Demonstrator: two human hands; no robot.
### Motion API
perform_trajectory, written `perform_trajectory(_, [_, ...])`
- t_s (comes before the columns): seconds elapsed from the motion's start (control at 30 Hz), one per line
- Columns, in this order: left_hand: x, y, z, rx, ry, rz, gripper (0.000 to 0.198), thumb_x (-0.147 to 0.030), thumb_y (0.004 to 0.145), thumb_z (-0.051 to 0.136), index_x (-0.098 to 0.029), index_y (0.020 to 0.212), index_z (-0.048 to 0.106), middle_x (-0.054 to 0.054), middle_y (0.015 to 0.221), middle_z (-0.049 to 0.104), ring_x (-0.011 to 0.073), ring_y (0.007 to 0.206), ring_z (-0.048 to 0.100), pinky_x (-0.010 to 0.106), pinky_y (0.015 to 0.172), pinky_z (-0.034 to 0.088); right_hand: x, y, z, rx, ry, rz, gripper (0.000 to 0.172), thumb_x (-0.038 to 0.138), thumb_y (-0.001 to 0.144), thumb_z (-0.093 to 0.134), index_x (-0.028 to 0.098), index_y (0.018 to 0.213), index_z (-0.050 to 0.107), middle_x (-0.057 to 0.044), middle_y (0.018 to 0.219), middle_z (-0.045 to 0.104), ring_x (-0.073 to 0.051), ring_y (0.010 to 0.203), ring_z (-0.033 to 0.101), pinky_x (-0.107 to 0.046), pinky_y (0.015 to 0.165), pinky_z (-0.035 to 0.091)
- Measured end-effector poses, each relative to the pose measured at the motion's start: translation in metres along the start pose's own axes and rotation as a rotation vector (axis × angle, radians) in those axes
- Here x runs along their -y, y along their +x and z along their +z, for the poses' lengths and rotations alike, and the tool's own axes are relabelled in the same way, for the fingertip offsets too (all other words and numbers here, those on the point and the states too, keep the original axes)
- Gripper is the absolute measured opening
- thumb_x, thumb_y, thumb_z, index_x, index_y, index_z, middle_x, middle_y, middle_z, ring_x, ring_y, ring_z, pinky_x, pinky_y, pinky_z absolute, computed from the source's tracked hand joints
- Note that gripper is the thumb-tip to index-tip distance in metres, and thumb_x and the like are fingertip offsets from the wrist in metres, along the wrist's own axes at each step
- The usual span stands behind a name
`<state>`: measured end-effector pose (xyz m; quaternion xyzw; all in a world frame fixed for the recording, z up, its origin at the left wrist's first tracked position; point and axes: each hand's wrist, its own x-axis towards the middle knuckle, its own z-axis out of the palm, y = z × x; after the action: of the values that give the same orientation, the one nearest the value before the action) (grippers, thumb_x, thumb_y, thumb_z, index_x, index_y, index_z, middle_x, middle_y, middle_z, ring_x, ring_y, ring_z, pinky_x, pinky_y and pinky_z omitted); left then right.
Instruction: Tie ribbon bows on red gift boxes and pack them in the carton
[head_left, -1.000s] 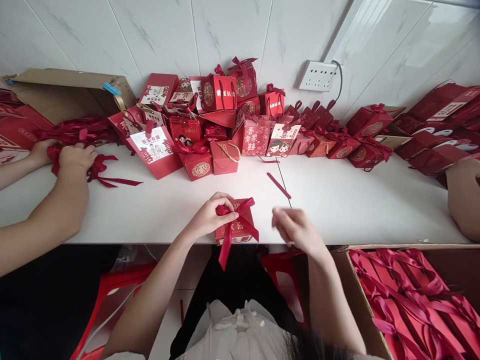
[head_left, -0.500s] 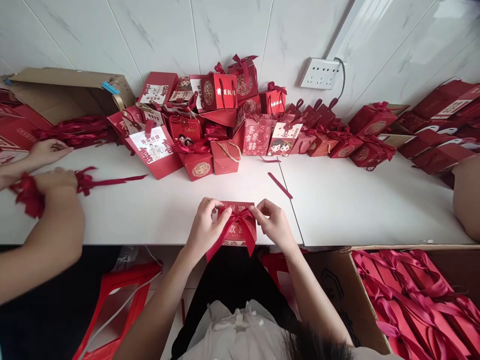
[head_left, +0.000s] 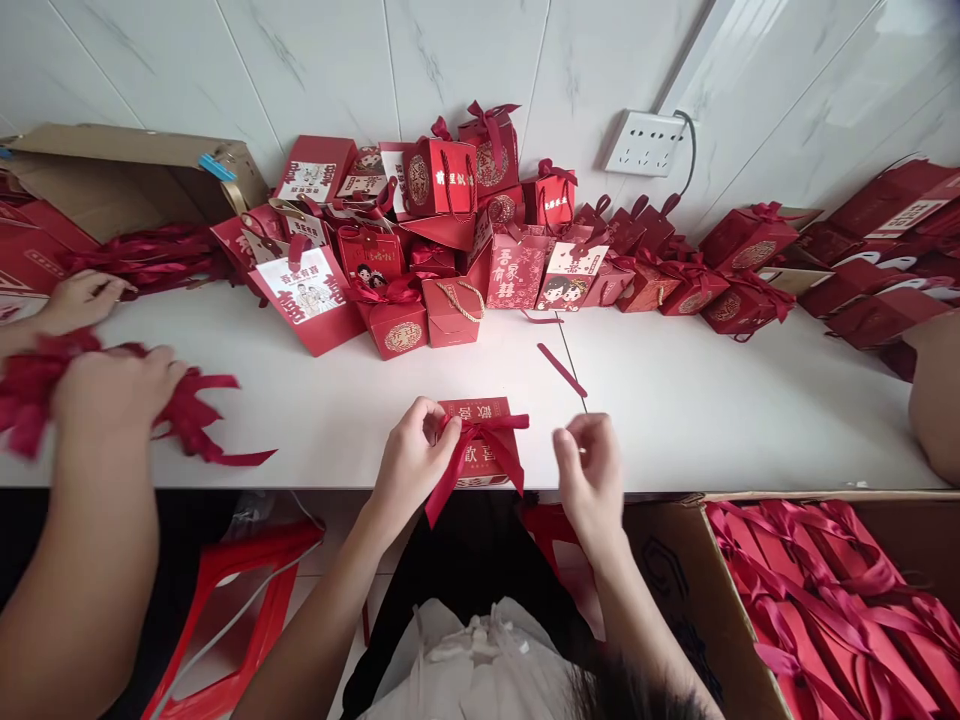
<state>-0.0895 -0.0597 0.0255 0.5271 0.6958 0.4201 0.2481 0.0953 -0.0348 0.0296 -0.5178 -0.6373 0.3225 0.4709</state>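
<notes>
On the front edge of the white table lies a small red gift box (head_left: 480, 464) with pale lettering on its lid. A red ribbon (head_left: 491, 425) is tied in a bow across it. My left hand (head_left: 416, 455) pinches the bow's left loop between thumb and forefinger, resting against the box's left side. Apart from the box, to its right, my right hand (head_left: 591, 480) hovers over the table edge. Its fingers are loosely curled, thumb separate, and no object shows in it.
Red gift boxes (head_left: 401, 330) are piled along the wall. A loose ribbon strip (head_left: 561, 370) lies on the table (head_left: 712, 410). At left, a co-worker's hand (head_left: 112, 385) grips a ribbon bundle. A carton (head_left: 739, 600) of ribboned red boxes stands at lower right. A socket strip (head_left: 649, 143) is above.
My right hand has let go of the bow and moved right, away from the box. My left hand keeps its pinch. The co-worker's ribbon bundle has shifted and hangs lower.
</notes>
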Motion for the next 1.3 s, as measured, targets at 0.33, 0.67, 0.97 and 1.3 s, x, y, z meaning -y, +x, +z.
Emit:
perform_trajectory(0.33, [-0.008,0.013,-0.016,0.155,0.235,0.371,0.025,-0.035,0.08,0.057,-0.022,0.101,0.054,0.007,0.109,0.055,0.0245,0.11,0.049,0.039,0.099,0.036,0.009,-0.018,-0.006,0.309,-0.408,0.08,0.044,0.058,0.086,0.042,0.022,0.062,0.042,0.002,0.05,0.046,-0.011,0.044,0.034,-0.025,0.049,0.028])
perform_trajectory(0.67, [0.013,-0.024,-0.035,0.369,-0.049,-0.176,0.035,-0.05,0.08,0.054,-0.021,0.063,0.046,-0.004,0.058,0.051,0.0134,0.055,0.048,0.025,0.055,0.038,-0.018,0.003,-0.004,0.731,0.096,0.26,0.037,0.049,0.085,0.05,0.02,0.062,0.044,0.005,0.057,0.043,-0.008,0.044,0.037,-0.021,0.041,0.03])
perform_trajectory(0.97, [0.056,0.028,-0.078,-0.167,-0.872,-0.335,0.025,-0.035,0.061,0.068,-0.019,0.058,0.049,-0.001,0.064,0.057,0.0149,0.069,0.056,0.029,0.066,0.049,-0.053,0.069,-0.057,0.074,0.617,0.375,0.037,0.032,0.068,0.06,0.023,0.048,0.03,0.006,0.047,0.028,-0.011,0.047,0.04,-0.021,0.034,0.028])
perform_trajectory(1.3, [-0.069,0.082,-0.056,0.208,-0.987,-0.027,0.031,-0.048,0.071,0.062,-0.017,0.071,0.062,0.006,0.078,0.066,0.0193,0.071,0.062,0.036,0.07,0.051,0.061,0.127,-0.01,0.442,0.678,0.029,0.041,0.059,0.072,0.056,0.019,0.065,0.063,-0.007,0.071,0.067,-0.023,0.079,0.065,-0.042,0.085,0.049])
